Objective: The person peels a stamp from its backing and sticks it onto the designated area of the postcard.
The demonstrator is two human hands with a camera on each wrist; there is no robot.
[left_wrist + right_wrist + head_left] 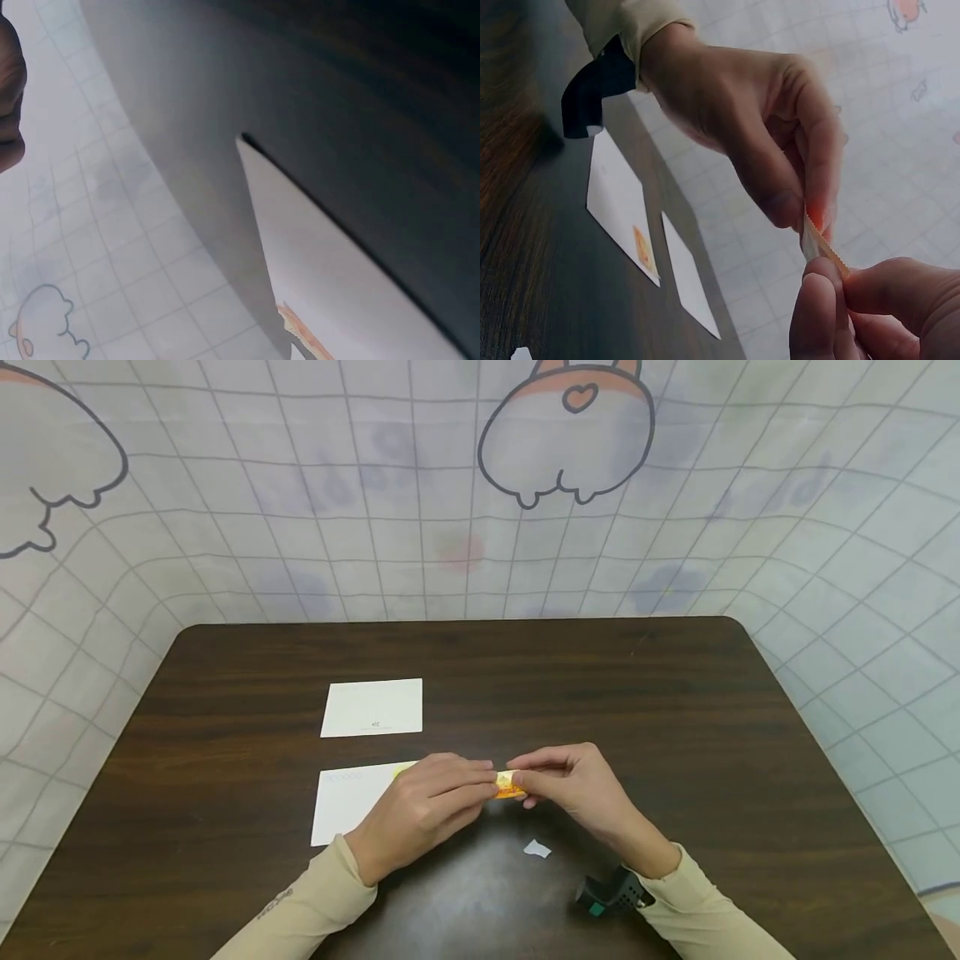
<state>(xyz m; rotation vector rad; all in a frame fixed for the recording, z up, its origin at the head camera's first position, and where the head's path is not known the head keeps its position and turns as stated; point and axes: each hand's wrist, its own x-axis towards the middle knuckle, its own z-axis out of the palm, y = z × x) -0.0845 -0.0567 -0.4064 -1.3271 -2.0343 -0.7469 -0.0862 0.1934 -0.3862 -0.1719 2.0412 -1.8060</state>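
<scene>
Between my two hands is a small orange stamp [508, 785] with a serrated edge, lifted above the table in the right wrist view. My left hand [427, 806] pinches one end of it between thumb and fingers. From the other side, my right hand [581, 785] pinches the opposite end. Under the left hand lies a white envelope [348, 797] with a row of small printed boxes and a yellow-orange patch [643, 247] at one corner. The left hand hides part of this envelope in the head view.
A second white card [373, 708] lies farther back on the dark wooden table [600, 685]. One torn white paper scrap [537, 848] is in front of the hands. A black wrist device [617, 892] sits at the right sleeve. Gridded cloth [420, 485] surrounds the table.
</scene>
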